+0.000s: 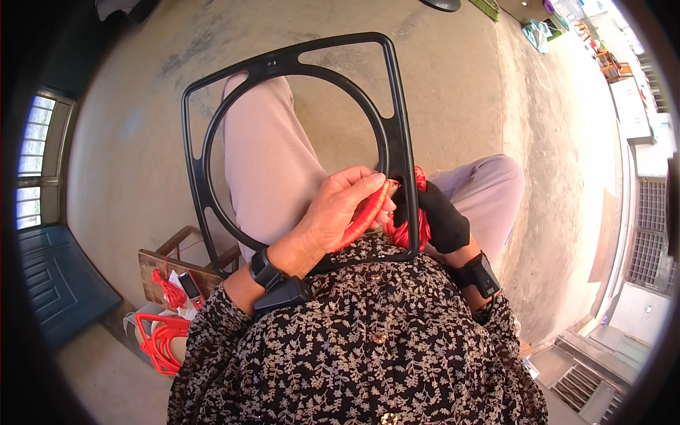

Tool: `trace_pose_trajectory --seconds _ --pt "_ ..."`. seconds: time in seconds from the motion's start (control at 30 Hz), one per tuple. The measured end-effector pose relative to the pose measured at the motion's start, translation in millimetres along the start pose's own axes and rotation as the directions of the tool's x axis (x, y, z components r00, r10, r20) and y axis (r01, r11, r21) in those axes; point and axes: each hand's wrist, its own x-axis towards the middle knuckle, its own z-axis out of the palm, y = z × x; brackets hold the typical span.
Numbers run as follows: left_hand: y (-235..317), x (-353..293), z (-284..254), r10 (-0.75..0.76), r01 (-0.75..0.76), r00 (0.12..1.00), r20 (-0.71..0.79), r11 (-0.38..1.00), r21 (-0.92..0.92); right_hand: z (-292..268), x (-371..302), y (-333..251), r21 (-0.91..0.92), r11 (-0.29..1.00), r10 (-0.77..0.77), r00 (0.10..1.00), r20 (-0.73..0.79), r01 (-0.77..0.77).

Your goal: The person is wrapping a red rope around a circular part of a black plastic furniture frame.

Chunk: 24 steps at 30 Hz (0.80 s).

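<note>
A black square frame with a round ring inside it [401, 134] leans over my lap. Red cord is wound tightly round the lower right part of the ring, forming a ribbed red stretch [363, 223]. My left hand [333, 205], bare, closes on this wound stretch, thumb and fingertips pinching its upper end. My right hand [446, 218], in a black glove, is closed round a loose bundle of red cord [401, 232] beside the frame's right bar. Some of its fingers are hidden behind that bar.
To my left stands a low wooden stool [152, 275] bearing another red cord bundle [170, 290] and a mobile phone [190, 287]. Red frames [159, 346] are stacked next to it. A blue panelled door [67, 283] is farther left. At the far right lies a light blue bag [537, 34].
</note>
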Motion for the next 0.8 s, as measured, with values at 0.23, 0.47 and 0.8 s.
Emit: trace_pose_trajectory --seconds 0.23,0.47,0.8 --pt "1.4 -1.9 4.9 0.034 -0.034 0.999 -0.033 0.999 0.008 7.6 -3.6 -5.4 -0.035 0.997 0.071 0.995 -0.071 -0.073" --pt "-0.5 1.6 1.4 -0.006 0.006 1.0 -0.017 1.0 -0.017 -3.9 4.6 5.7 -0.171 0.985 -0.018 0.994 -0.11 -0.002" --pt "-0.5 0.9 1.3 0.002 -0.002 1.0 -0.03 1.0 0.002 -3.4 4.3 8.6 -0.042 0.999 0.014 0.996 -0.087 -0.018"
